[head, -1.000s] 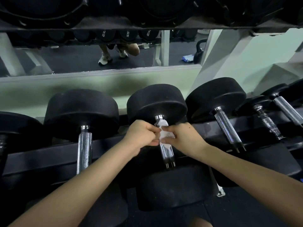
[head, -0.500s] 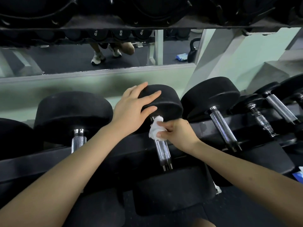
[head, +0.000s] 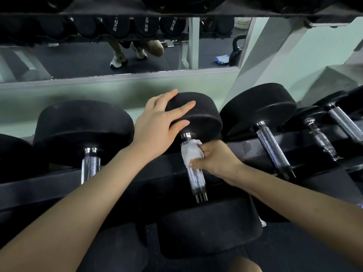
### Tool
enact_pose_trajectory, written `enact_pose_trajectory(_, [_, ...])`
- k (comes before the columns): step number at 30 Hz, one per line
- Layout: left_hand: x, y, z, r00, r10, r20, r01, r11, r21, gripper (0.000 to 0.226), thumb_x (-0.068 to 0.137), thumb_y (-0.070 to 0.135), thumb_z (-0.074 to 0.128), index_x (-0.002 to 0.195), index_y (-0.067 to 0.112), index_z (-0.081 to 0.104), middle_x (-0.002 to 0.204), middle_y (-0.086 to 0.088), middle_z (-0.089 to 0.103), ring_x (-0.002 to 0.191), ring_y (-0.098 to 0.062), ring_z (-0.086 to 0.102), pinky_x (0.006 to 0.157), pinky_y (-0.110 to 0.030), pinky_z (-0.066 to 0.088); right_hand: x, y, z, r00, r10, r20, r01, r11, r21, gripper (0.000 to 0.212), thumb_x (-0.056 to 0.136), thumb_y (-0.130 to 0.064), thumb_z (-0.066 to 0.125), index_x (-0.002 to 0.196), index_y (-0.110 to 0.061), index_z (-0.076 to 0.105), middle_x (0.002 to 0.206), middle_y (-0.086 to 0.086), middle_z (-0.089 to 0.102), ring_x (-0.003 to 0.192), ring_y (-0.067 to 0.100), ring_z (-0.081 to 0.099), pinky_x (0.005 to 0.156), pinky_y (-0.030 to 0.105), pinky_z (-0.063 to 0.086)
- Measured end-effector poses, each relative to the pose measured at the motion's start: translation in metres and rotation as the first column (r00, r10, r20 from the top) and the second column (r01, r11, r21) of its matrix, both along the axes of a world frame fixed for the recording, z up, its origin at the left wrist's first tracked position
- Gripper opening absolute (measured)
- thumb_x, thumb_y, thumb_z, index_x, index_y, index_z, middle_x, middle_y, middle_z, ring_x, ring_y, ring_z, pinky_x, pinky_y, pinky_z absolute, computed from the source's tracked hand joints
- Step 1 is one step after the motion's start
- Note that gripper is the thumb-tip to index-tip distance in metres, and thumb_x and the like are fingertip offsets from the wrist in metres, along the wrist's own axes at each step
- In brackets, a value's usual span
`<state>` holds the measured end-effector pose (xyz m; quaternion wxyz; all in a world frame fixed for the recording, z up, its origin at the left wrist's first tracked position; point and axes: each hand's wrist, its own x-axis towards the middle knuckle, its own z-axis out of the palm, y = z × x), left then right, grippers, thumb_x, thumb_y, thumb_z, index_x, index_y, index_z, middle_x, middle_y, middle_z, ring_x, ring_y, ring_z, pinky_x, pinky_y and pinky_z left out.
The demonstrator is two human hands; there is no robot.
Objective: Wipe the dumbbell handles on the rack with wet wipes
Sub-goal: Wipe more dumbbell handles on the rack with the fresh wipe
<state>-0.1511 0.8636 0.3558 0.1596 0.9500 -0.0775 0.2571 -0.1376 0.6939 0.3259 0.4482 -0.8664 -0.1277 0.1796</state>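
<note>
Several black dumbbells lie side by side on the dark rack [head: 39,185]. The middle dumbbell [head: 204,116] has a knurled chrome handle [head: 196,179]. My right hand [head: 214,158] wraps a white wet wipe [head: 190,152] round the upper part of that handle, just below the far head. My left hand [head: 157,122] rests flat with spread fingers on the dumbbell's far black head. The handle's lower part shows bare below the wipe.
Left of it lies a dumbbell with handle [head: 89,167], to the right another handle [head: 273,150] and two smaller ones [head: 322,142]. A mirror [head: 78,59] behind shows a crouching person's legs, a kettlebell [head: 236,52] and a blue cloth. An upper shelf of dumbbells overhangs.
My left hand let go of the wipe and moved up onto the dumbbell's far head. My right hand alone now holds the wipe round the handle.
</note>
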Motion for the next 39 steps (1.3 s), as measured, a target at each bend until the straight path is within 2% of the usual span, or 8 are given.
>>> enact_pose_trajectory(4, [-0.001,0.001,0.001,1.000,0.005,0.006,-0.005,1.000,0.004,0.039,0.090,0.038,0.056,0.127,0.046,0.051,0.146,0.004,0.040,0.128,-0.025,0.038,0.073,-0.028,0.036,-0.008,-0.006,0.004,0.995,0.078,-0.057,-0.079,0.997,0.001,0.020,0.069,-0.001,0.076,0.089,-0.001,0.069,0.075,0.001,0.066,0.073,0.006,0.063,0.075,0.023,0.052])
enact_pose_trajectory(9, [-0.002,0.002,0.002,1.000,-0.009,0.010,0.009,1.000,0.012,0.040,0.087,0.046,0.047,0.126,0.047,0.051,0.144,0.005,0.042,0.124,-0.024,0.041,0.071,-0.027,0.034,-0.012,-0.005,0.023,0.893,0.042,-0.448,0.103,0.950,0.295,0.021,0.087,-0.015,0.065,0.108,-0.013,0.066,0.103,0.003,0.073,0.099,0.015,0.068,0.089,0.031,0.053])
enact_pose_trajectory(14, [-0.001,0.002,0.002,1.000,-0.005,0.003,0.005,1.000,0.007,0.039,0.090,0.039,0.056,0.127,0.047,0.050,0.145,0.005,0.040,0.126,-0.024,0.039,0.072,-0.027,0.034,-0.012,0.014,0.004,0.939,-0.242,-0.245,0.299,0.926,0.232,0.038,0.088,-0.015,0.065,0.123,-0.003,0.060,0.116,0.009,0.065,0.106,0.018,0.062,0.098,0.037,0.049])
enact_pose_trajectory(19, [-0.001,0.001,0.000,1.000,-0.010,0.006,0.011,1.000,-0.017,0.039,0.090,0.039,0.054,0.128,0.047,0.049,0.147,0.004,0.038,0.130,-0.023,0.036,0.075,-0.028,0.036,-0.012,0.000,-0.002,0.988,-0.135,-0.073,0.137,0.990,0.021,0.031,0.082,-0.016,0.072,0.102,0.006,0.067,0.104,0.019,0.069,0.098,0.027,0.067,0.091,0.040,0.053])
enact_pose_trajectory(25, [0.001,0.000,-0.003,0.999,-0.016,0.042,0.016,1.000,-0.014,0.041,0.087,0.047,0.045,0.126,0.044,0.053,0.143,0.000,0.044,0.126,-0.027,0.042,0.075,-0.030,0.039,-0.001,0.013,0.003,0.954,-0.201,-0.222,0.239,0.957,0.165,0.017,0.075,-0.005,0.076,0.087,0.005,0.070,0.074,0.009,0.067,0.072,0.016,0.065,0.070,0.025,0.056])
enact_pose_trajectory(29, [0.000,0.000,-0.003,1.000,-0.009,0.026,0.010,0.999,-0.042,0.039,0.090,0.037,0.056,0.127,0.045,0.052,0.145,0.002,0.041,0.129,-0.026,0.038,0.077,-0.030,0.036,-0.012,0.000,-0.003,0.955,-0.126,-0.268,0.168,0.975,0.142,0.023,0.075,-0.005,0.076,0.096,0.002,0.071,0.094,0.013,0.073,0.086,0.019,0.070,0.083,0.031,0.057])
enact_pose_trajectory(34, [0.000,-0.002,-0.002,1.000,-0.001,0.016,0.002,0.999,-0.041,0.039,0.090,0.037,0.057,0.127,0.046,0.051,0.146,0.005,0.039,0.129,-0.024,0.036,0.077,-0.028,0.035,-0.002,0.000,0.006,0.953,-0.118,-0.279,0.128,0.992,0.021,0.031,0.069,-0.003,0.080,0.096,0.003,0.069,0.089,0.013,0.071,0.079,0.019,0.068,0.068,0.023,0.057])
enact_pose_trajectory(39, [-0.001,-0.001,-0.002,1.000,-0.006,0.025,0.007,0.999,-0.036,0.039,0.090,0.036,0.057,0.127,0.046,0.051,0.146,0.004,0.039,0.129,-0.024,0.037,0.078,-0.028,0.035,0.016,0.017,0.006,0.919,-0.252,-0.303,0.344,0.888,0.305,0.016,0.068,0.004,0.079,0.075,-0.002,0.065,0.066,0.005,0.069,0.061,0.015,0.066,0.065,0.027,0.057])
